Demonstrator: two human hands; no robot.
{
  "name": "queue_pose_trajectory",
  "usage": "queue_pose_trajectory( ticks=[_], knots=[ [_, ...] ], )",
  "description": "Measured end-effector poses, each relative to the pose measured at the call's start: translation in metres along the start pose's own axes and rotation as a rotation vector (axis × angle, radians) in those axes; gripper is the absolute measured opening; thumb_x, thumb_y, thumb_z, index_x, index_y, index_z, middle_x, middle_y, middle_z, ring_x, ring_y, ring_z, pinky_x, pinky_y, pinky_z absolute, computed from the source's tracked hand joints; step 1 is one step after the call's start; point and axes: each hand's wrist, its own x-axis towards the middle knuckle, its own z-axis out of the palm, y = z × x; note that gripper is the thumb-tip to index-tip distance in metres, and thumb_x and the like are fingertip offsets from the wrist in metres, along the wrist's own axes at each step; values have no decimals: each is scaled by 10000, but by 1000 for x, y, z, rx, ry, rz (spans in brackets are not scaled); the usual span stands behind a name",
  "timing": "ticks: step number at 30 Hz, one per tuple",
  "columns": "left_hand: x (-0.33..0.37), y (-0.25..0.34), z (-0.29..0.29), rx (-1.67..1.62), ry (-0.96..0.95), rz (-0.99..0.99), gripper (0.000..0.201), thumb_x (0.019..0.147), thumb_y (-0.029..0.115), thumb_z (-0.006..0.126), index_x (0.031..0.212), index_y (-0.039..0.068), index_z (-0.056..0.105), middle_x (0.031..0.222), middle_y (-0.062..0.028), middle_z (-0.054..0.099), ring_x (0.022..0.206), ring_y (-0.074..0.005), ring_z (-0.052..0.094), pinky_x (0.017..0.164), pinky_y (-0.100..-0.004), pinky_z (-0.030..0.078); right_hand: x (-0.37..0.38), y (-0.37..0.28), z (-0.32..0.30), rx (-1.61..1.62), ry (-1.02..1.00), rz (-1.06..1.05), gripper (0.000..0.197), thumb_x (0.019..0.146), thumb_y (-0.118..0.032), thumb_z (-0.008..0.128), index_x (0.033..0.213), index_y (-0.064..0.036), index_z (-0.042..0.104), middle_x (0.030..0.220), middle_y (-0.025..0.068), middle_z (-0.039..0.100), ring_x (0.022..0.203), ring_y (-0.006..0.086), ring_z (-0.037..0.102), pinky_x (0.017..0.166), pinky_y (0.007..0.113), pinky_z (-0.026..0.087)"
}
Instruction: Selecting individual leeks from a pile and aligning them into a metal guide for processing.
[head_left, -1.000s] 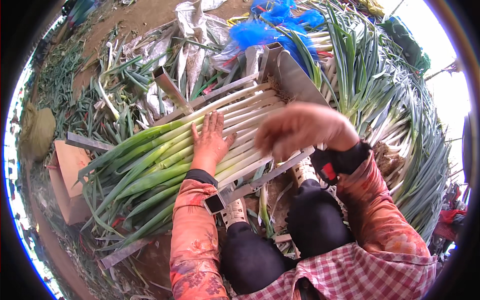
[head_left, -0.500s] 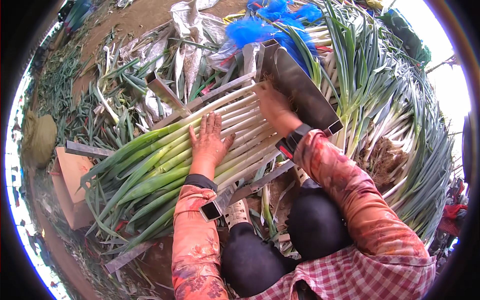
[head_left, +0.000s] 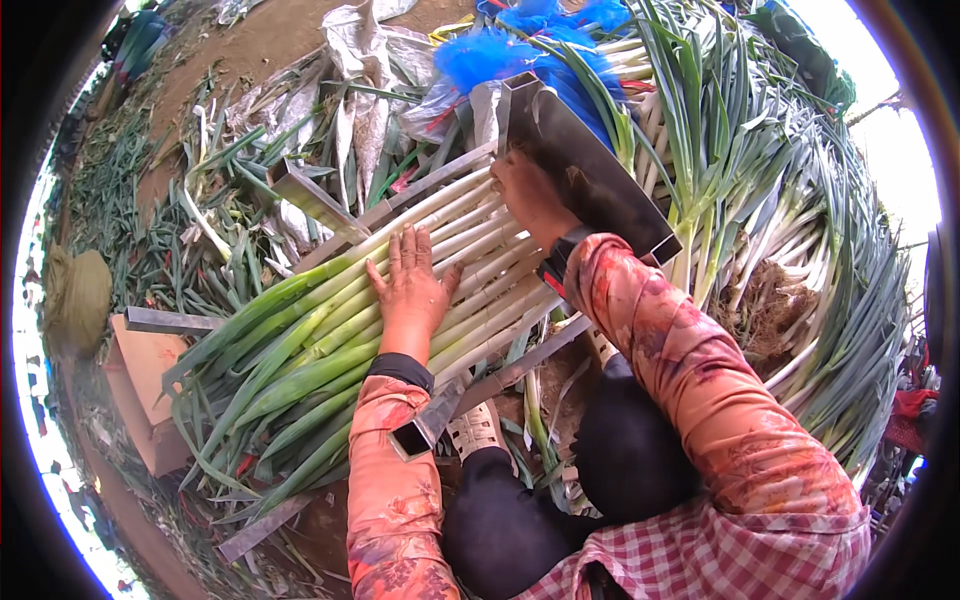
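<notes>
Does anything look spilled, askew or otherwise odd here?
Some untidiness: loose leaves lie strewn over the ground at left, and crumpled whitish sheeting lies beyond the metal frame. By contrast, the leeks under the left hand lie neatly side by side.

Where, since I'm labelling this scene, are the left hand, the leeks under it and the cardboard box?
left hand (head_left: pixel 410 302): head view, back of the hand.
leeks (head_left: pixel 335 342): head view, pale green part of the stalks.
cardboard box (head_left: pixel 150 372): head view, tan panel.
</notes>
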Motion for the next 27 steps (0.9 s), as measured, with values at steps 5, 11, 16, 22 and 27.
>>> queue_pose_trajectory(
  ticks=[5,11,16,22,27],
  knots=[
    [-1,-3,5,20,39,-7,723,872,565,383,1425,129,220,1496,-46,172,1388,-216,112,1053,-609,31,-47,-34,-21,-90,30,12,258,769,-69,569,1027,-59,573,1027,173,521,924,356,533,803,417,445],
    [-2,-2,2,2,16,0,701,885,552,372,1429,141,210,1500,-48,160,1388,-228,111,1051,-609,23,-92,-45,-79,39,-110,20,348,772,-113,562,1117,-70,568,1163,137,510,1076,324,484,867,419,418],
    [-2,-2,1,-5,3,1,694,891,557,356,1435,156,198,1503,-49,149,1388,-236,107,1050,-606,16,-85,-28,-60,-207,-43,-128,267,788,-172,546,1038,-94,595,1064,92,555,1033,286,505,836,402,418],
    [1,0,0,-2,-3,-39,681,892,561,349,1434,175,206,1502,-43,159,1388,-225,113,1052,-601,15,-79,-22,-54,-148,-134,-55,198,762,-149,588,953,-100,604,973,81,558,934,290,538,799,407,428],
    [-1,-3,4,1,44,-37,670,895,567,332,1429,178,222,1496,-42,181,1386,-221,124,1051,-602,20,-65,-17,-45,-66,-150,-27,160,757,-131,589,911,-88,605,958,113,563,901,320,553,762,406,450]
  ],
)
